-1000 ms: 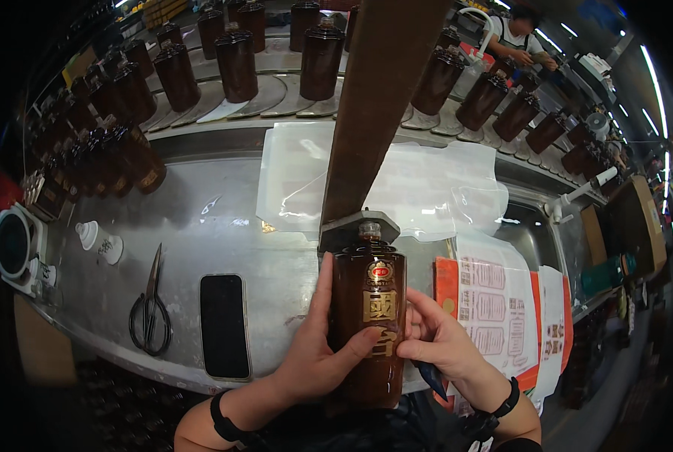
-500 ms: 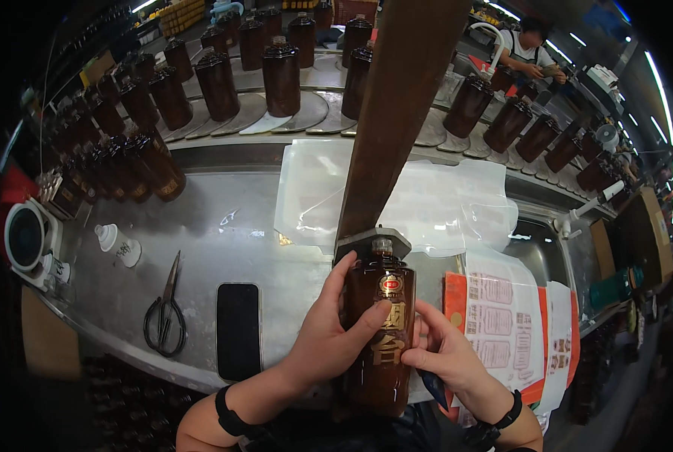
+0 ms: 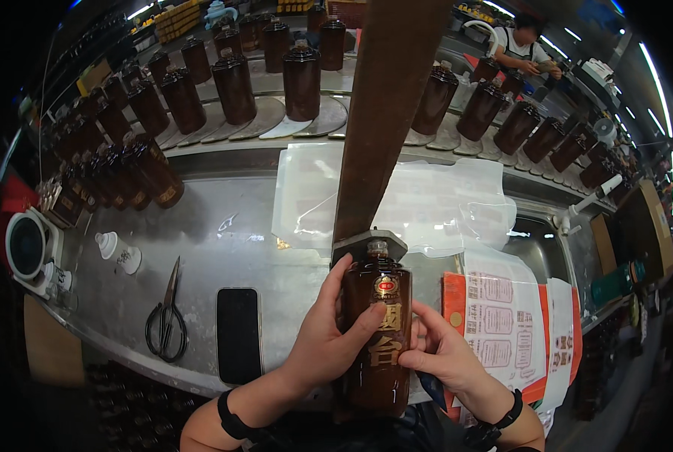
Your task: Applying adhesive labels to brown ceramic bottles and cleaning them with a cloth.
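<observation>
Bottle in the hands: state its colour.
The bottle is dark brown with gold characters; the head view shows it best.

Dim room around me; tube lights (image 3: 658, 89) glow far right. Glare on sheet (image 3: 442, 192), soft sheen on surface (image 3: 197, 290). Fisheye bends edges, corners black. My hands (image 3: 321, 339) look sharp, far background soft.

Metal workbench (image 3: 189, 275). Left of the left fingers (image 3: 339, 277): black phone (image 3: 239, 335), then scissors (image 3: 169, 320); farther left, white nozzle-topped bottle (image 3: 128, 258); dark bottles (image 3: 156, 173) grouped beyond it. Beyond both hands' fingers: translucent sheeting (image 3: 449, 200). Right of the right fingers (image 3: 432, 320): printed sheets (image 3: 495, 320) over red-orange material (image 3: 454, 290).
</observation>
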A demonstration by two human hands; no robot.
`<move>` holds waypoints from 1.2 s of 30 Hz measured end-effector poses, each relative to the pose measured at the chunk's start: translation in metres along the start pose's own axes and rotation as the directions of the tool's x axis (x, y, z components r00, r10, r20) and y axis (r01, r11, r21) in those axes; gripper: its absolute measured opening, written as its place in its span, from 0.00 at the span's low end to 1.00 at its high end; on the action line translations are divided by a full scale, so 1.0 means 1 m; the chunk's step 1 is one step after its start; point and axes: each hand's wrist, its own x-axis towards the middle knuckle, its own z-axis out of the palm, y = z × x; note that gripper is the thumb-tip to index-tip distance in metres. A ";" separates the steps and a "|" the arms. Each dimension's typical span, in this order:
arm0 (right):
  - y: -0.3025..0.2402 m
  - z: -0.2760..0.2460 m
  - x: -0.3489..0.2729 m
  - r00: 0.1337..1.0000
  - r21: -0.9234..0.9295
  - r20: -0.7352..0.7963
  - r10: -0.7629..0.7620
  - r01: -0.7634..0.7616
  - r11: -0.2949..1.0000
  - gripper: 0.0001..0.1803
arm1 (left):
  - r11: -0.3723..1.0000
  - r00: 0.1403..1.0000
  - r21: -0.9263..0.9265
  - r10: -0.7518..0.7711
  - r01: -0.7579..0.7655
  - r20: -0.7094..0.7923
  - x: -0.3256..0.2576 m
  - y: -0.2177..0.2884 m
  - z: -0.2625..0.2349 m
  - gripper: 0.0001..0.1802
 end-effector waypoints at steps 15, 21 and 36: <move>0.002 0.002 0.002 1.000 -0.034 0.012 -0.027 0.027 0.999 0.44 | 1.000 1.000 -0.023 0.010 -0.010 -0.025 -0.001 0.000 -0.003 0.39; -0.030 -0.049 0.022 0.954 -0.135 -0.223 -0.199 0.172 0.976 0.23 | 0.998 1.000 0.069 0.009 -0.011 0.030 -0.001 0.000 -0.007 0.49; -0.107 0.017 0.047 0.827 -0.689 0.194 -0.527 0.497 0.528 0.14 | 0.994 0.997 0.095 0.049 -0.054 0.058 -0.002 -0.009 -0.011 0.57</move>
